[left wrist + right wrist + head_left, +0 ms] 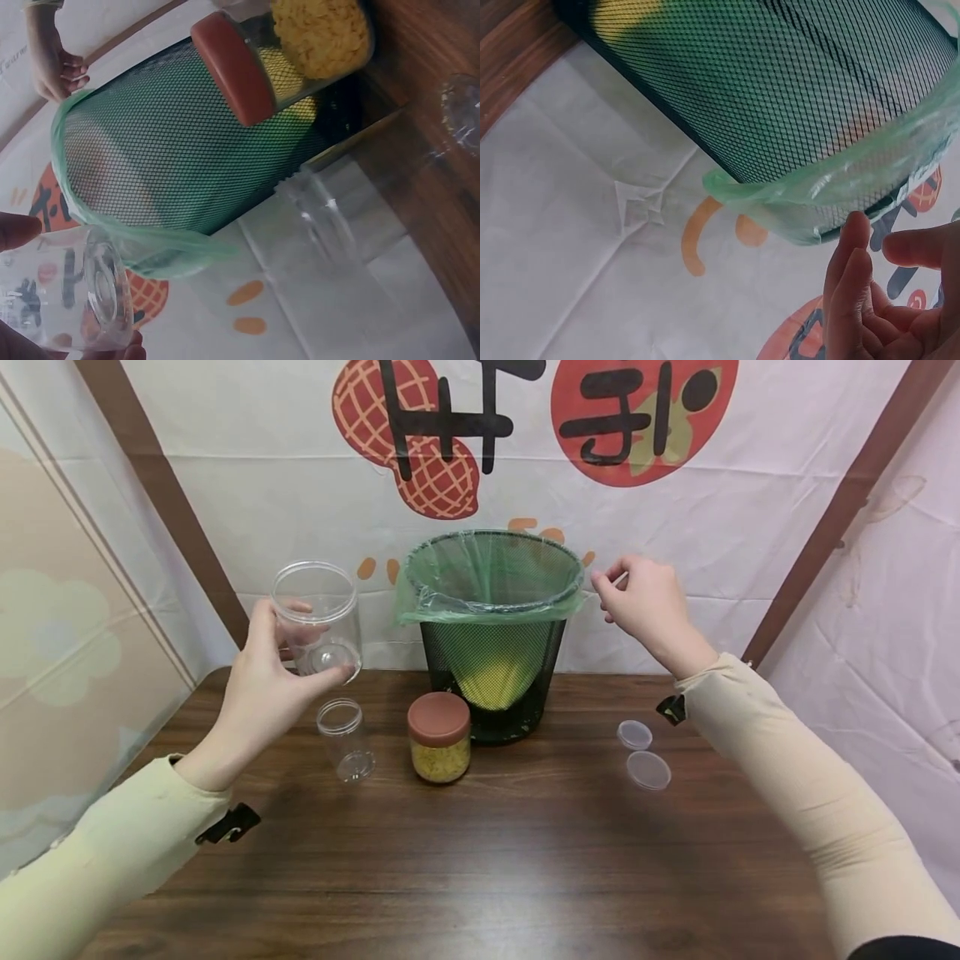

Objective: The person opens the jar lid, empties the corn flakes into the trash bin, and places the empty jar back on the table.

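In the head view my left hand (255, 689) grips a clear, lidless plastic jar (339, 639) above the table, thumb on the near side and fingers behind it. The left wrist view shows the base of this jar (105, 289). It looks empty. My right hand (651, 602) hovers just beside the rim of a black mesh bin (491, 681) lined with a green bag (487, 572). Its fingers are bent, and a gap shows between thumb and fingertips in the right wrist view, where the hand (889, 315) has nothing visible in it.
On the wooden table (480, 868) stand a smaller clear jar (345, 747) and a brown-lidded jar (440, 739) of yellow flakes, close before the bin. Two round clear lids (648, 771) lie at the right. Yellow matter (491, 683) sits in the bag's bottom. A printed cloth (262, 485) hangs behind.
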Motion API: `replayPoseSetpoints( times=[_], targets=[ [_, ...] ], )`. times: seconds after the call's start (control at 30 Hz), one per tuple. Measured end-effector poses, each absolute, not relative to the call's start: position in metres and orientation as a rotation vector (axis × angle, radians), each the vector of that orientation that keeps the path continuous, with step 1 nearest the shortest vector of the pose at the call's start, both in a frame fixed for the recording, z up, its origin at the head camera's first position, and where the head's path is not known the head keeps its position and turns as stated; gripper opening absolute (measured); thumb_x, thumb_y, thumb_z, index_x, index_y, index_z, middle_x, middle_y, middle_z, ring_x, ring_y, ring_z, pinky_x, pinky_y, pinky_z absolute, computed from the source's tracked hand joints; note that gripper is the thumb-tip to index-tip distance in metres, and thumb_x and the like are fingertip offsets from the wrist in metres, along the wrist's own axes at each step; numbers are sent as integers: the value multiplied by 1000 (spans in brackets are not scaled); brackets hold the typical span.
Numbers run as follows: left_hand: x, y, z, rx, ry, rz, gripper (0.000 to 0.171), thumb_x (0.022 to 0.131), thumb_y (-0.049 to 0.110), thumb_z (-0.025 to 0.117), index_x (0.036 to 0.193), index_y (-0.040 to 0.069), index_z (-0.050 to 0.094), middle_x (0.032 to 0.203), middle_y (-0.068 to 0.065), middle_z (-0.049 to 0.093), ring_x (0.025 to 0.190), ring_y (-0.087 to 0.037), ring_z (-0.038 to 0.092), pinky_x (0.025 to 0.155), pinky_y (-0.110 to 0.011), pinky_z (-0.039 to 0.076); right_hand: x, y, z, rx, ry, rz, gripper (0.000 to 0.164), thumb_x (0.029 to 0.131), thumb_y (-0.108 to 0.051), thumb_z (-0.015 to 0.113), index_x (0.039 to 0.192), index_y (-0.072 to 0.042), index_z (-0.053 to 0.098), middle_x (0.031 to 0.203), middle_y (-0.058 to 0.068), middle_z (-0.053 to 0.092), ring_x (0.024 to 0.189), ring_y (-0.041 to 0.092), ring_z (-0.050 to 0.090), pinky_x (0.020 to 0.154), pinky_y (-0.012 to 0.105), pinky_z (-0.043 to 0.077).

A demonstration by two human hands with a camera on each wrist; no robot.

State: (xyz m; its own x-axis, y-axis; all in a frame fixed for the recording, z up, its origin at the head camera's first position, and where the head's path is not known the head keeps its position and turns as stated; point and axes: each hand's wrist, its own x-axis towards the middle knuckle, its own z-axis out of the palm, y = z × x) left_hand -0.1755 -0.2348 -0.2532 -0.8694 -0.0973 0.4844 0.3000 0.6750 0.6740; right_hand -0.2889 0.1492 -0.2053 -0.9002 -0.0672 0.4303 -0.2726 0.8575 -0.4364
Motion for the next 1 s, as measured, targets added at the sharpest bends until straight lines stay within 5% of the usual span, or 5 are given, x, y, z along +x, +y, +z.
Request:
replayPoseSetpoints(
  times=[0.13, 0.37, 0.67, 1.0],
  targets=[
    [-170, -240, -261, -139, -2424, -1054, 73, 74, 29, 80, 130, 16, 34, 114, -4, 59, 88, -13, 52, 71, -25, 36, -285, 152, -215, 300, -2614, 677, 32, 94, -39, 48, 93, -10, 62, 66, 3, 68, 63, 18, 64, 62, 32, 42],
    [-162, -247, -276, -143, -2421, -1082, 73, 72, 20, 82, 129, 13, 37, 122, 0, 51, 94, 0, 52, 78, -21, 38, -279, 156, -234, 334, -2606, 574, 32, 93, -39, 49, 92, -11, 63, 62, -1, 67, 65, 21, 62, 62, 37, 43],
    [-155, -252, -294, -112, -2467, -1055, 71, 70, 28, 84, 126, 16, 42, 118, 0, 57, 100, -2, 47, 79, -31, 33, -268, 167, -255, 334, -2623, 536, 31, 92, -36, 52, 91, -8, 65, 79, 8, 72, 77, 29, 65, 69, 46, 46],
    [-146, -258, -315, -62, -2503, -1026, 72, 68, 29, 85, 124, 14, 42, 119, -8, 58, 92, -12, 50, 72, -27, 36, -266, 179, -276, 307, -2622, 543, 29, 91, -37, 54, 88, -10, 65, 76, 6, 69, 74, 29, 63, 64, 46, 45]
  ],
)
